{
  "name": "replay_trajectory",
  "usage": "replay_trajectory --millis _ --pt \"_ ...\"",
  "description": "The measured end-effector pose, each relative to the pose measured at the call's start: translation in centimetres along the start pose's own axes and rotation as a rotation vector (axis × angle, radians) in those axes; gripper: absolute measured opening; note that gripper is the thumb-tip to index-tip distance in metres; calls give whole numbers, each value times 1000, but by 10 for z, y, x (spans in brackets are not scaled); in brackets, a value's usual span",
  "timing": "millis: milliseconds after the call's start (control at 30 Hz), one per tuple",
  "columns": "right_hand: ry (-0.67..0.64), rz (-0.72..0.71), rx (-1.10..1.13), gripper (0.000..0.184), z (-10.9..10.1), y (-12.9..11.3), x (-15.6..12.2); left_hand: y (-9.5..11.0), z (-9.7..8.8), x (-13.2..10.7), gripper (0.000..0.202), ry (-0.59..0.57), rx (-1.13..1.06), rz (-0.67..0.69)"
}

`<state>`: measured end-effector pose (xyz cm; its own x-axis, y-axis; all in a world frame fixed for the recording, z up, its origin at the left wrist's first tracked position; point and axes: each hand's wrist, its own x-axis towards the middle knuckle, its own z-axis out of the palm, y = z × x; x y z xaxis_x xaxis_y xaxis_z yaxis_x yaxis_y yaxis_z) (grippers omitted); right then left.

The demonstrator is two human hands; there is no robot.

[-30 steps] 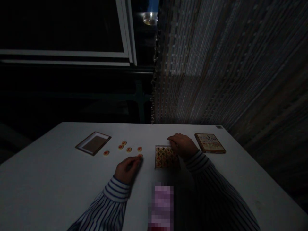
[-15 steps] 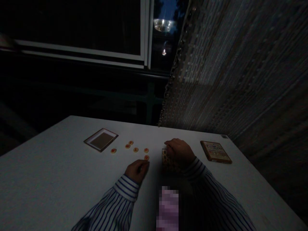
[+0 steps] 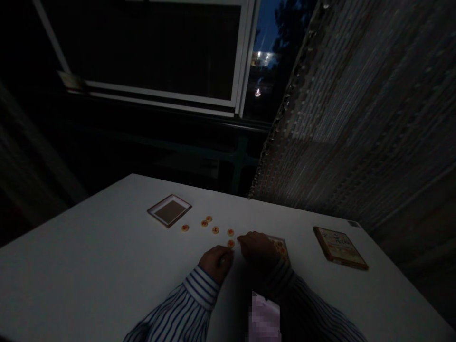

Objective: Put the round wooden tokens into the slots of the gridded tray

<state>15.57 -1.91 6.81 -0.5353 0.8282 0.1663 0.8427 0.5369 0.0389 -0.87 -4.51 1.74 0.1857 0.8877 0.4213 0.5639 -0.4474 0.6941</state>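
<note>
Several round Xiangqi pieces with red characters lie loose on the white table, among them one piece (image 3: 231, 243) by my left fingertips and another piece (image 3: 231, 232) just behind it. My left hand (image 3: 216, 264) is closed, thumb and fingers together beside the nearer piece; whether anything is inside I cannot see. My right hand (image 3: 259, 251) is closed too, its fingertips just right of these two pieces and its grip hidden from above. Partly covered by my right hand and forearm, an open box (image 3: 288, 256) holds more pieces (image 3: 280, 246).
An open tray or lid (image 3: 154, 214) with a brown inside lies at the left. At the right is a flat box with a printed top (image 3: 342, 247). Behind the table (image 3: 117, 237) hang a string curtain (image 3: 320, 118) and a window frame (image 3: 238, 71). The light is dim.
My right hand has moved left off the box of pieces toward the loose ones, uncovering part of the box. My left hand stays by the same piece. The camera view has shifted.
</note>
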Motion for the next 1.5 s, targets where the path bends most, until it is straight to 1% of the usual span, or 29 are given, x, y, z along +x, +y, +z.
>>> replay_trajectory --millis 167,233,333,433,533,633,800,900,1000,1100,1333,1500 --pt "-59 -12 -12 26 4 0 2 -2 -20 6 20 -34 62 -7" --pt "-69 -26 -23 25 3 -3 2 -8 -31 12 20 -33 88 12" --pt "-58 -39 -38 25 -1 -6 3 -21 -46 22 21 -8 152 -6" --pt "-43 -56 -36 25 -4 -8 4 -37 -60 28 22 63 243 -31" --pt "-88 -67 -36 25 -9 -10 9 -52 -69 28 23 172 308 -49" --pt "-114 -69 -38 24 -16 -16 17 -64 -75 24 25 221 349 -76" --pt "-118 -107 -65 25 -20 -32 38 -78 -81 20 25 275 405 -113" --pt "-108 -117 -42 25 -19 -41 50 -83 -83 19 23 313 424 -127" --pt "-76 -146 2 26 -15 -47 60 -88 -82 19 24 324 445 -165" --pt "-29 -174 67 27 -6 -51 66 -90 -81 20 27 331 463 -226" --pt "28 -179 144 28 27 -52 73 -91 -80 22 25 282 489 -273" --pt "97 -185 181 29 38 -52 73 -93 -79 23 24 246 514 -303"
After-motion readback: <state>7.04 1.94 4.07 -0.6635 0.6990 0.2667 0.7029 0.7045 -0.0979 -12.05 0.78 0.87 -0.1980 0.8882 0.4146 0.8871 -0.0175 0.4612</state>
